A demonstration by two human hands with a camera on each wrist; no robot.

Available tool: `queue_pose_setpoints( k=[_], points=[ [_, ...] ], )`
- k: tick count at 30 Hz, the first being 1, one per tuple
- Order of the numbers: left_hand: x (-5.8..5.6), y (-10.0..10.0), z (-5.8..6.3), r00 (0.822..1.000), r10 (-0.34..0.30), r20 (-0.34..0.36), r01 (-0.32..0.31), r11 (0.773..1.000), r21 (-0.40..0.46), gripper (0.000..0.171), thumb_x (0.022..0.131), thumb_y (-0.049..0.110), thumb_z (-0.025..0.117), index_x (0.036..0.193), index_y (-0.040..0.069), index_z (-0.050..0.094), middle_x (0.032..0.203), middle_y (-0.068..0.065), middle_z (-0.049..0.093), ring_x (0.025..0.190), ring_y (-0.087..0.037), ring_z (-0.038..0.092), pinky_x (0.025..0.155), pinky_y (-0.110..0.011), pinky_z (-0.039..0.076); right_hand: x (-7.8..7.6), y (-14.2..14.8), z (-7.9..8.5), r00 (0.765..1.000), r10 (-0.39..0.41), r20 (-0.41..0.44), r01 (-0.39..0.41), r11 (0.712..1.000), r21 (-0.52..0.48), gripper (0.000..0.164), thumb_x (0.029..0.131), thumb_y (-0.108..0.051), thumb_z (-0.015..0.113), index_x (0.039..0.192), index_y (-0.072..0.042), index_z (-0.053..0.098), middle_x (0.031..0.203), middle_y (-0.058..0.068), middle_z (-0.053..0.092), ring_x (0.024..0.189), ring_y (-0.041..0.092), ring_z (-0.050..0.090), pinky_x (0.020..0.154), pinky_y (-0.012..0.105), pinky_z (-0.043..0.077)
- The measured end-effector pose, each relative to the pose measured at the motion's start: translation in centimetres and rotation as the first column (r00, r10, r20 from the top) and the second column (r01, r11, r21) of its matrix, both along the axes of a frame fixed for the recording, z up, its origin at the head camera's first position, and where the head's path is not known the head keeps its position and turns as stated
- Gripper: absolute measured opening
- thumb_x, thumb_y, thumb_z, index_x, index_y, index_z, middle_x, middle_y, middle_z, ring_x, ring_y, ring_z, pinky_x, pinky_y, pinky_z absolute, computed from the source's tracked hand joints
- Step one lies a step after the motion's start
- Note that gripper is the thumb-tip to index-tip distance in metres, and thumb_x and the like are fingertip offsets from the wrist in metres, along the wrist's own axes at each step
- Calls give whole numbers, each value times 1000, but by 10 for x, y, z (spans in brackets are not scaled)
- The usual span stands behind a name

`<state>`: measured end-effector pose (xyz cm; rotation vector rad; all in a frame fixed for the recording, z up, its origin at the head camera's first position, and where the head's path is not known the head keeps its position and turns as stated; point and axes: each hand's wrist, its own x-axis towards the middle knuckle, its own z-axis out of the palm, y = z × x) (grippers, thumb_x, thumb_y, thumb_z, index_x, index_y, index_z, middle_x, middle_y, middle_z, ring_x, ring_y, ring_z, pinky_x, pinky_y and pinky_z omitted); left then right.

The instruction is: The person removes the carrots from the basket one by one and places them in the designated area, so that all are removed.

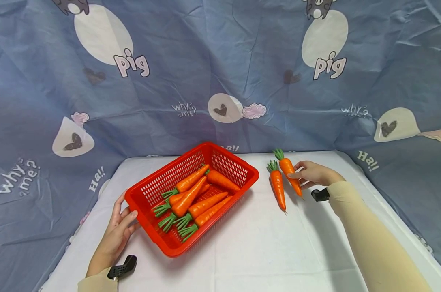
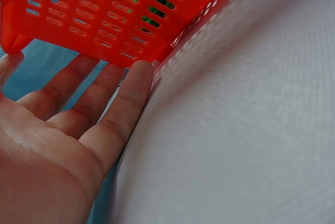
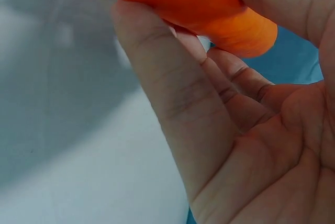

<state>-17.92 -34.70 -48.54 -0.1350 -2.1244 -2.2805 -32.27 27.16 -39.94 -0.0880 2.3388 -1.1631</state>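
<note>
A red plastic basket [image 1: 147,227] with perforated walls stands tilted on the table at an angle, holding several orange carrots [image 1: 206,202] with green stem tops. At its near left end, my left hand [image 1: 116,231] grips the basket, thumb on the rim. In the left wrist view, fingers [image 2: 128,98] touch the wall's lower edge. Over on the right, my right hand [image 1: 313,173] pinches a carrot [image 3: 199,4] between thumb and fingers, its green top pointing away. Another carrot [image 1: 277,188] lies just left of it on the table.
A white cloth [image 1: 257,251] covers the table. Behind it hangs a blue patterned curtain [image 1: 176,129], which also falls along both sides. Black wrist devices [image 1: 123,267] sit at both cuffs.
</note>
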Motion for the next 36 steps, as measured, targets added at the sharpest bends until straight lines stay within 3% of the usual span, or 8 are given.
queue_pose_setpoints(
  k=[10,22,36],
  points=[
    [0,0,0,1000,-6,-7,6,1000,5,73,112,13,51,171,36,15,144,18,61,120,-3,70,94,-24,62,2,9,-15,998,-51,23,51,999,-16,56,106,-31,68,138,5,39,105,6,64,94,19,64,88,36,65],
    [0,1,1,1000,2,3,-2,1000,5,73,112,13,51,170,37,15,144,18,61,120,-2,70,93,-24,62,16,9,-24,997,-71,25,71,997,5,53,106,-31,67,135,5,41,103,7,62,91,19,61,83,31,63],
    [0,0,0,1000,-6,-7,6,1000,1,71,112,13,51,169,37,16,144,17,62,121,-3,69,93,-25,62,20,13,-37,995,-92,39,88,992,94,50,103,-34,70,127,2,44,98,7,56,85,18,57,74,28,58]
  ],
)
